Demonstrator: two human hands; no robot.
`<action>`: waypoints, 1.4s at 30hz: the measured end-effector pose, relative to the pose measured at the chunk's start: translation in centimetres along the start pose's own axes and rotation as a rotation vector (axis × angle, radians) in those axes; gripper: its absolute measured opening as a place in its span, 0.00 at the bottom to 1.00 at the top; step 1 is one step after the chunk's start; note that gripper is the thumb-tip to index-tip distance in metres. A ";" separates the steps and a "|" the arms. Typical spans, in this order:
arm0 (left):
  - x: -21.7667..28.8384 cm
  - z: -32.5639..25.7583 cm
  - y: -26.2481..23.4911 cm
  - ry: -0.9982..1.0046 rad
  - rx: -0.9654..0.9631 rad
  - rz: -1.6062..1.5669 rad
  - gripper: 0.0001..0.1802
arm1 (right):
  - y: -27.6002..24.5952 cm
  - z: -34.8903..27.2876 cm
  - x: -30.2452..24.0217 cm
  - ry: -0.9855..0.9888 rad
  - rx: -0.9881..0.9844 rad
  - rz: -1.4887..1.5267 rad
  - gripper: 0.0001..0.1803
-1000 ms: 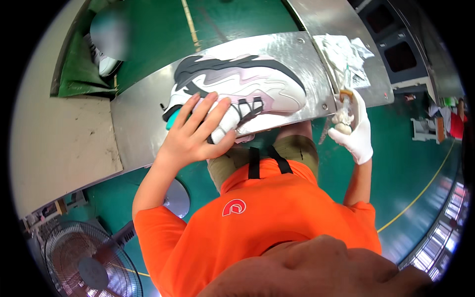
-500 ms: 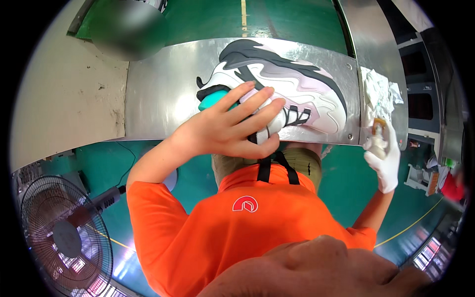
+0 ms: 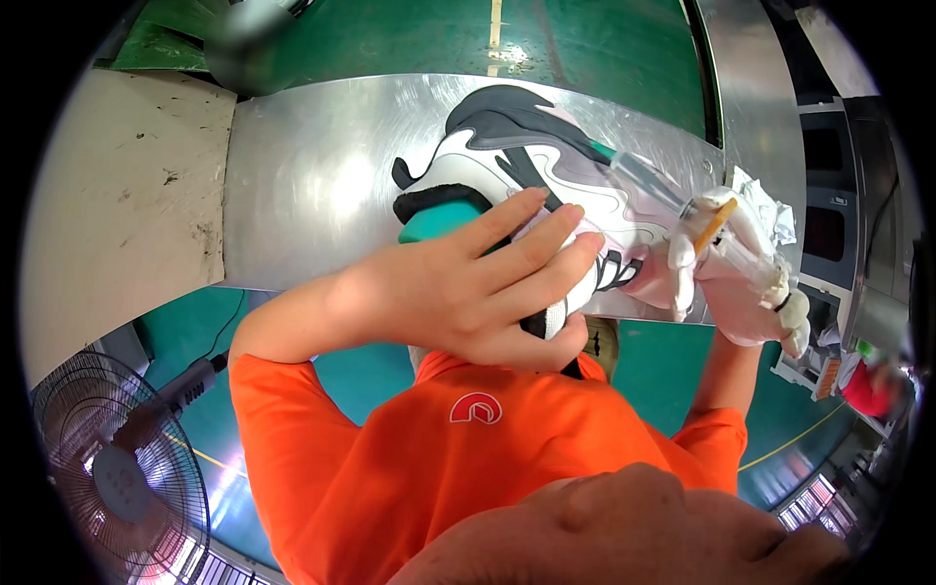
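A white, lilac and black sneaker [image 3: 546, 156] lies on its side on the metal bench, toe to the right and sole facing away from me. A teal form [image 3: 444, 220] fills its collar. My bare left hand [image 3: 497, 283] grips the upper near the tongue, fingers spread over it and thumb at the near side. In my white-gloved right hand [image 3: 726, 258] is a clear syringe [image 3: 651, 183], its green tip at the sole edge; I cannot tell if it touches. An orange-brown strip [image 3: 717, 225] crosses the syringe by my fingers. The laced toe is partly hidden behind the glove.
Crumpled white paper [image 3: 765, 205] lies on the metal ledge right of the bench [image 3: 302, 185]. A pale board [image 3: 127, 205] borders the left. Beyond the bench runs a green surface [image 3: 409, 39]. A fan [image 3: 122, 478] stands at the lower left.
My right hand has come from the paper on the right to the sneaker's toe, bringing the syringe tip to the sole edge. My left hand keeps its grip on the sneaker.
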State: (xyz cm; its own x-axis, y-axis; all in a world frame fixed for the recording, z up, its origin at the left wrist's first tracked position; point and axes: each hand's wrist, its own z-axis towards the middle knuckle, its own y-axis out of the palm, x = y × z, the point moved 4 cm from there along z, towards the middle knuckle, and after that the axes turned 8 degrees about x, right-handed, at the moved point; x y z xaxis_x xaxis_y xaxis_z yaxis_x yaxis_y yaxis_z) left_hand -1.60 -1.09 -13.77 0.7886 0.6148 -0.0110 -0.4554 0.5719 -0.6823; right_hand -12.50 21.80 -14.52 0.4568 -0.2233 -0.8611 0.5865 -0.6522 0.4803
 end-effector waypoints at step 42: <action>-0.4 1.3 -0.2 -0.100 -0.018 -0.038 0.09 | -0.9 0.9 -2.3 0.088 -0.038 -0.061 0.65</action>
State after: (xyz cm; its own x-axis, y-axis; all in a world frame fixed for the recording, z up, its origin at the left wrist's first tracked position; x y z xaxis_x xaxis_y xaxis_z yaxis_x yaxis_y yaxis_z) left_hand -2.32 -0.72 -12.72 0.7599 0.6441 0.0874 -0.4174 0.5866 -0.6940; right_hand -14.66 22.28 -13.18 0.4755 -0.1187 -0.8717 0.6388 -0.6346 0.4349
